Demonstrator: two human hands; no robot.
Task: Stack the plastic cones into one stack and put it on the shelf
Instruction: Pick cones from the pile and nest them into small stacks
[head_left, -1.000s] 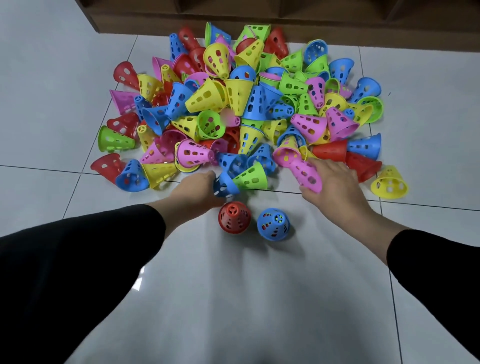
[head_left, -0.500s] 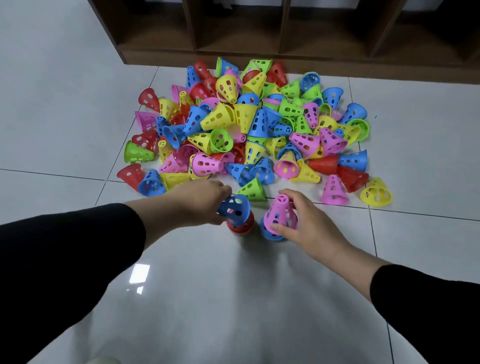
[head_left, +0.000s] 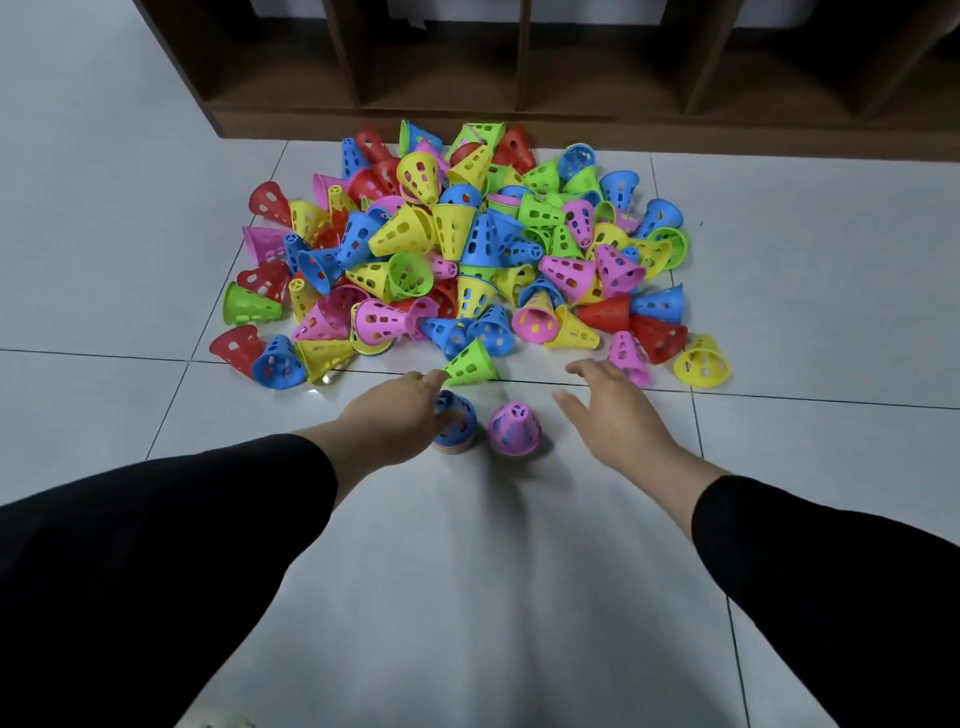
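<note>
A big pile of perforated plastic cones (head_left: 467, 249) in red, yellow, blue, green and pink lies on the tiled floor in front of a brown shelf (head_left: 467, 122). Nearer to me stand two short stacks: a blue cone over a red one (head_left: 460, 428), and a pink cone (head_left: 514, 428) over a blue one. My left hand (head_left: 395, 415) is just left of the blue-on-red stack, fingers stretched out, thumb by the blue cone. My right hand (head_left: 613, 410) hovers with spread fingers right of the pink stack, holding nothing.
A green cone (head_left: 470, 364) lies just past my left fingertips. A pink cone (head_left: 628, 356) and a yellow cone (head_left: 701, 364) lie beyond my right hand. The shelf's low compartments (head_left: 441, 57) are open toward me. White floor tiles (head_left: 805, 312) surround the pile.
Both hands set their cones down: blue onto the red one, pink onto the blue one. They let go and now reach back toward the pile. The camera has tilted up, showing more shelf.
</note>
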